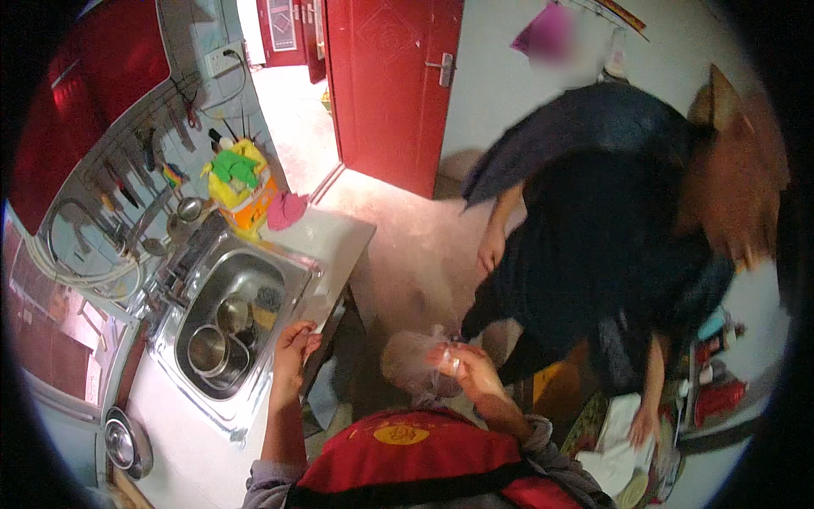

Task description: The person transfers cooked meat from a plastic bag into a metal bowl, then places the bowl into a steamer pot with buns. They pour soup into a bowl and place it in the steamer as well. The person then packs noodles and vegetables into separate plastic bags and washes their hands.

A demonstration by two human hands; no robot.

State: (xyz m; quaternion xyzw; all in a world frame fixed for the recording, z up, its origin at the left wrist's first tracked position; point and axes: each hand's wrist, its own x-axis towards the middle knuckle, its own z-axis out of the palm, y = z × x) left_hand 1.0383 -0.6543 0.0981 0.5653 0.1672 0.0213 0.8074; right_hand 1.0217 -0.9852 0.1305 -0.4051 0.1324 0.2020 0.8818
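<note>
My right hand (475,371) is closed on a thin, clear plastic bag (413,360), which hangs in front of my red apron (407,454). Through the bag, the floor behind shows faintly, and I cannot tell whether anything is inside. My left hand (297,346) hovers by the right edge of the steel sink (292,271), with its fingers curled together. Whatever those fingers may hold is too small to make out. Inside the sink sit a metal pot (209,349) and several other dishes.
An orange box (253,204) with yellow and green cloths stands behind the sink, beside a pink cloth (287,209). Steel bowls (123,441) lie at the near left. At right, a person in dark clothes (593,246) bends over a cluttered surface. A red door (394,93) stands behind.
</note>
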